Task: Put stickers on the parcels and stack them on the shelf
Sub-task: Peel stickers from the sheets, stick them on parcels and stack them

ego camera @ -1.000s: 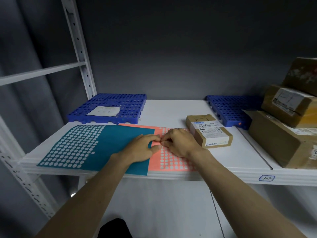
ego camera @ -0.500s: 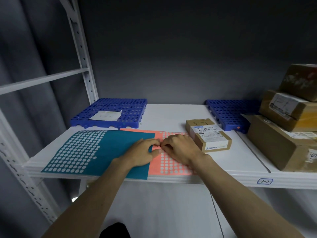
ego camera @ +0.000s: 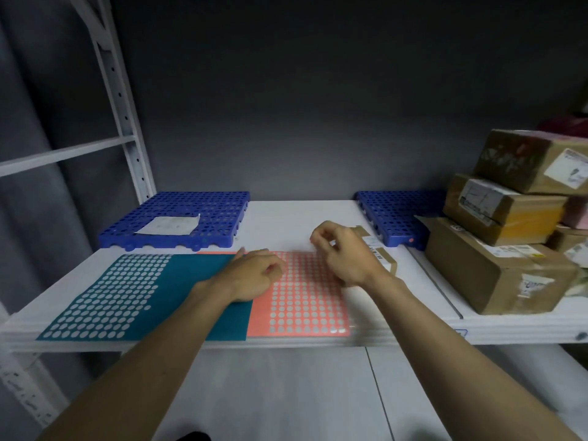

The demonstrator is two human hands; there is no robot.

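A pink sticker sheet (ego camera: pixel 305 307) with rows of pale dots lies at the front of the white shelf (ego camera: pixel 286 218), partly under a teal sticker sheet (ego camera: pixel 127 297). My left hand (ego camera: pixel 251 278) rests on the seam of the two sheets, fingers loosely curled. My right hand (ego camera: pixel 343 253) is raised above the pink sheet's far edge, thumb and forefinger pinched on a small sticker that is blurred. Just behind that hand sits a small cardboard parcel (ego camera: pixel 378 253) with a white label, mostly hidden by the hand.
Two blue perforated pallets (ego camera: pixel 191 208) (ego camera: pixel 397 214) lie at the back; a paper slip (ego camera: pixel 168 226) rests on the left one. Stacked brown parcels (ego camera: pixel 496 265) (ego camera: pixel 502 208) (ego camera: pixel 534 157) fill the right side. A white upright post (ego camera: pixel 124 116) stands at the left.
My right hand has lifted off the pink sheet and moved up and right towards the small parcel, fingertips pinched. The left hand stays on the sheets. The view has shifted slightly.
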